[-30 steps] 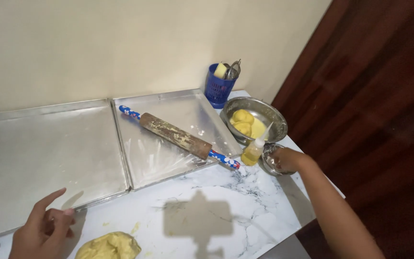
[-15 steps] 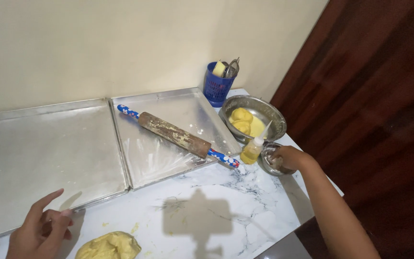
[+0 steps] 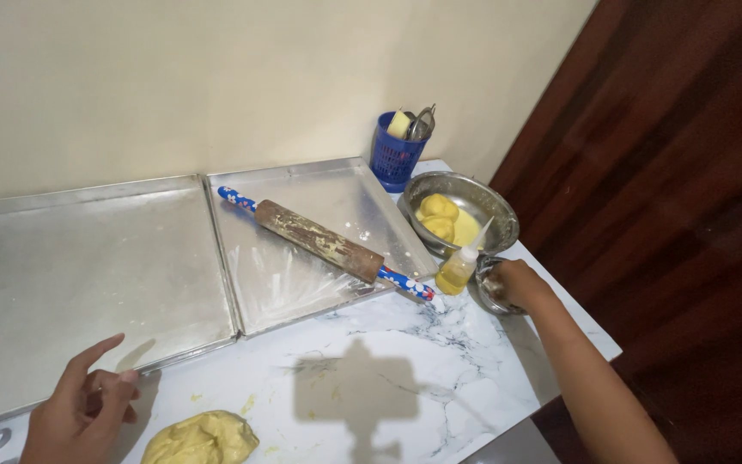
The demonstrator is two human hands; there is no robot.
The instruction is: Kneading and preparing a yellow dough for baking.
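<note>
Broadly, a white marble-patterned counter [image 3: 405, 378] runs under everything, with two large metal baking trays [image 3: 88, 266] laid side by side along the wall, likely kept flat and near for use. Across the right-hand tray a wooden rolling pin [image 3: 324, 242] with blue flowered handles lies at a slant, its barrel smeared with flour, resting where it cannot roll off. Next down in size, a steel bowl [image 3: 491, 210] at the far right corner holds yellow dough pieces, and a blue basket [image 3: 392, 155] of utensils stands behind it. At the near edge lies a lump of yellow dough [image 3: 203, 436], soft, uneven and slightly glossy, just right of the left hand [image 3: 79, 417], whose fingers are loosely spread and hold nothing. The right hand [image 3: 515, 285] reaches into a small metal cup [image 3: 487, 296], fingers curled inside it; what they pinch, I cannot tell. Just beside the cup stands a small squeeze bottle [image 3: 459, 271] of yellow liquid.
</note>
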